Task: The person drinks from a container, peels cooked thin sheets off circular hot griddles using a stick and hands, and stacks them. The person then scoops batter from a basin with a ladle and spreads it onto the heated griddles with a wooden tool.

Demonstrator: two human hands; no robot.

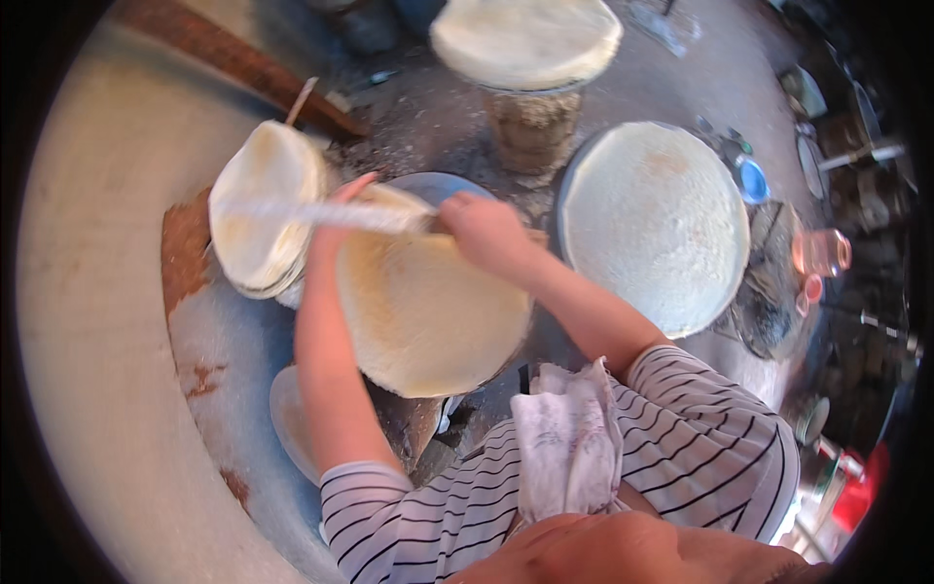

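Observation:
My right hand grips the handle of a long, flat spatula, which is blurred and points left. Beneath it, a large, browned flatbread lies on a round griddle, whose bluish surface shows at the far side. My left hand is by the flatbread's far left edge, with a raised or folded part of the sheet beside it. The spatula crosses in front of this hand, and blur hides its grip. Left of it stands a stack of thin round flatbreads.
A second round griddle to the right bears a pale sheet. Beyond, more flatbreads rest on a thick pedestal. A blue bowl and a pinkish jar are at right. A worn wall curves along the left.

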